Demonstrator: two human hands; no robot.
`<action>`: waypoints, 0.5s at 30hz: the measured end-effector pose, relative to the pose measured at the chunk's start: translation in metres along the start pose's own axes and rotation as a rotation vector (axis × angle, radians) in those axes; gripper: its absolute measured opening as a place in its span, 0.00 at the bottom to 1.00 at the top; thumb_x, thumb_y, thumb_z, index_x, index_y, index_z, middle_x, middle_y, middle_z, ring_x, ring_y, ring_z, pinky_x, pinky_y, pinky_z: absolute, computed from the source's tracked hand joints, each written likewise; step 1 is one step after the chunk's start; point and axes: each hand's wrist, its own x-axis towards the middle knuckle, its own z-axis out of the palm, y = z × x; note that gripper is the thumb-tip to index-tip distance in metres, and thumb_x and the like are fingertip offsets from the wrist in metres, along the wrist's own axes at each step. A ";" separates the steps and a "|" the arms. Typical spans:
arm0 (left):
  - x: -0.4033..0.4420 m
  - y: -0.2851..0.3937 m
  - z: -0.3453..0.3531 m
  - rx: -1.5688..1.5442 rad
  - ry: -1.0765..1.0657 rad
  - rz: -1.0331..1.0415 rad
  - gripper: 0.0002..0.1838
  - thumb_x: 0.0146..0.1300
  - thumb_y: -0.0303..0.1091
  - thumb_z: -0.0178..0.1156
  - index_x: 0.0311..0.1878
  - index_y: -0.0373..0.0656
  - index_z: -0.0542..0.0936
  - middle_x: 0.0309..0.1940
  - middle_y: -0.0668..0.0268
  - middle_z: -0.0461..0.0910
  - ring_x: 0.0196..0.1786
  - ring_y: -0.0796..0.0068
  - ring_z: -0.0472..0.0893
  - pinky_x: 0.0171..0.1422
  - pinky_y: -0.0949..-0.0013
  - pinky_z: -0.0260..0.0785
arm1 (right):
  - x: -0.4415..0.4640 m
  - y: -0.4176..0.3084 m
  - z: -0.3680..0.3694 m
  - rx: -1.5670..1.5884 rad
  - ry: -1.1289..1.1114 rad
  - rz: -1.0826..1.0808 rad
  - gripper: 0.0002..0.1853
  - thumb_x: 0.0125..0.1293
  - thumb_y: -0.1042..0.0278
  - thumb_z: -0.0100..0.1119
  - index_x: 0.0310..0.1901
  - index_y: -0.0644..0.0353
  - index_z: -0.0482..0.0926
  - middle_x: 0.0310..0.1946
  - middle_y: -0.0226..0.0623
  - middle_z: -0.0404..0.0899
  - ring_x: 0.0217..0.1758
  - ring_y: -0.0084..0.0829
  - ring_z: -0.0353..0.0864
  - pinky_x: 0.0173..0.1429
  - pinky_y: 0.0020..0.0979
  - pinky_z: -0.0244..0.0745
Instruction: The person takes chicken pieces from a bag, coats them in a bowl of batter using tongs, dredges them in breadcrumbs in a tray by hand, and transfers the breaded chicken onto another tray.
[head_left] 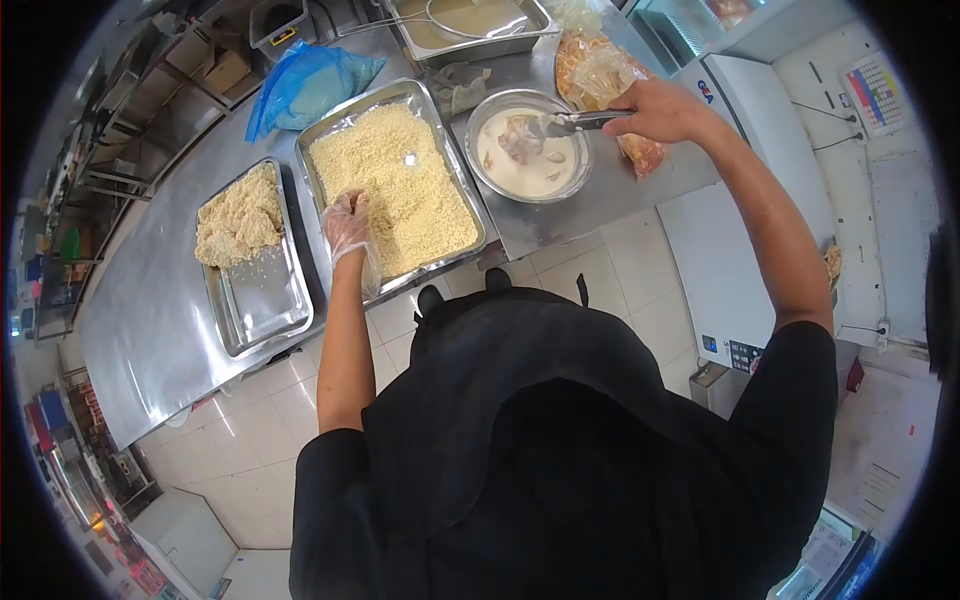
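My right hand [665, 110] grips metal tongs [590, 118] by the handle. Their tips reach into a round bowl [583, 176] of pale, creamy batter and meet a batter-coated piece of raw meat [520, 138]. More pieces poke out of the liquid. In a thin clear plastic glove, my left hand [347, 222] rests at the left edge of a deep metal tray [312, 190] filled with yellowish breadcrumbs [410, 175]. Its fingers are curled at the crumbs; what they hold, if anything, is hidden. A small whitish spot [410, 159] shows among the crumbs.
Left of the crumbs, a second metal tray [260, 305] bears heaped crumb-coated pieces [240, 217]. A blue plastic bag [308, 88] lies behind. A grey cloth [458, 87], a pan with a strainer [478, 22] and a clear bag of orange-red meat [590, 70] surround the bowl.
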 end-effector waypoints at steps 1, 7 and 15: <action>-0.001 0.002 -0.001 -0.003 0.002 0.000 0.11 0.63 0.36 0.61 0.47 0.45 0.84 0.40 0.57 0.86 0.46 0.60 0.84 0.53 0.61 0.73 | 0.008 0.003 0.006 0.005 -0.073 -0.001 0.24 0.60 0.42 0.59 0.43 0.56 0.86 0.36 0.50 0.83 0.45 0.47 0.83 0.50 0.45 0.75; -0.002 0.008 -0.009 0.053 0.058 0.074 0.14 0.64 0.43 0.61 0.46 0.44 0.84 0.39 0.57 0.85 0.44 0.59 0.84 0.51 0.60 0.73 | 0.045 0.013 0.070 0.005 -0.145 -0.004 0.27 0.60 0.40 0.58 0.43 0.59 0.86 0.44 0.50 0.83 0.49 0.48 0.81 0.54 0.45 0.73; -0.027 0.035 -0.013 0.307 -0.364 -0.060 0.19 0.57 0.49 0.67 0.39 0.42 0.82 0.35 0.50 0.83 0.41 0.54 0.83 0.50 0.58 0.73 | 0.042 -0.005 0.095 -0.003 -0.077 0.093 0.26 0.63 0.42 0.56 0.46 0.58 0.85 0.45 0.47 0.83 0.51 0.47 0.82 0.55 0.45 0.75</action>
